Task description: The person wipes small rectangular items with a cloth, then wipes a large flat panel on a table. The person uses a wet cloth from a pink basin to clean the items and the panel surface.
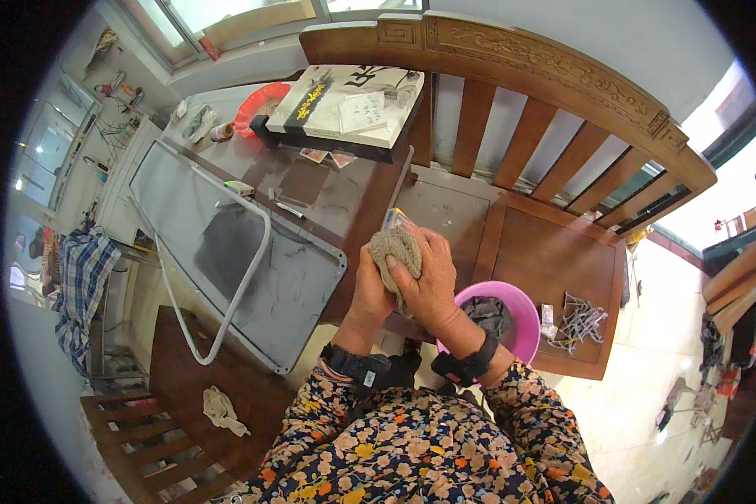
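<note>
Both hands are held together in front of me, over the edge of a wooden bench. My left hand (372, 286) cups a grey-brown cloth (395, 249) from the left. From the other side, my right hand (433, 274) presses the same cloth with its thumb across the front. A small blue-and-yellow box (393, 218) sticks out above the cloth, by the right fingers; how it is held is partly hidden. Just right of my wrists stands a pink plastic bucket (530, 315) with a dark cloth (486, 314) inside.
A grey folding table (296, 302) leans at left, its white tube leg (266, 233) sticking out. Behind it, a large flat box (327, 94) and a red dish (244, 110) sit on a surface. Tangled grey hangers (579, 324) lie on the wooden bench (548, 252).
</note>
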{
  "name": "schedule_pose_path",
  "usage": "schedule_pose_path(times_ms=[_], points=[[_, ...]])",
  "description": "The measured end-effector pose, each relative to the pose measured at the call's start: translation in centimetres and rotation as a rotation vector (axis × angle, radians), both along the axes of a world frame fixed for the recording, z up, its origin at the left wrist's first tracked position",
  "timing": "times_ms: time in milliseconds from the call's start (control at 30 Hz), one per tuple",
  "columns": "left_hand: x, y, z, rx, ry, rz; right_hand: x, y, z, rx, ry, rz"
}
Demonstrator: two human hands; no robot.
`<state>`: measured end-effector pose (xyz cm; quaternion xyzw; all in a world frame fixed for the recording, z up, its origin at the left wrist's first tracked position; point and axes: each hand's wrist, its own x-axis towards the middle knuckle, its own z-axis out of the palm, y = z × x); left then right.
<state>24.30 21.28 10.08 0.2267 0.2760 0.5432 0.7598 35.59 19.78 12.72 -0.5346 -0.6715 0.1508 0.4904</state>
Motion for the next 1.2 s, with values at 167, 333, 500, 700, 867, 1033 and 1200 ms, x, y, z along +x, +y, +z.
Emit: schedule_pose_path(times_ms=[167, 333, 500, 700, 867, 1033, 1200], points=[[0.9, -1.6, 1.4, -0.024, -0.069, 0.008, 0.0, 2.9, 0.9, -0.099, 0.174, -0.085], [1.6, -2.0, 1.4, -0.021, -0.008, 0.062, 1.1, 2.7, 1.1, -0.118, 0.193, -0.074], [0.8, -1.8, 0.5, 0.125, 0.146, 0.135, 0.5, -2.4, 1.4, -0.053, 0.069, 0.045], [1.9, -2.9, 0.5, 0.206, 0.405, 0.111, 3.1, 1.5, 3.0, 0.082, -0.265, -0.14], [3.3, -3.3, 2.0, 0.202, 0.111, 0.059, 4.9, 3.4, 2.9, -0.179, 0.19, -0.129], [2.3, -2.8, 2.5, 0.055, -0.049, -0.035, 5.1, 2.4, 1.2, -0.123, 0.456, -0.087], [2.6, -1.8, 1.9, 0.117, 0.085, 0.005, 5.2, 2.7, -0.2, -0.301, 0.806, -0.022]])
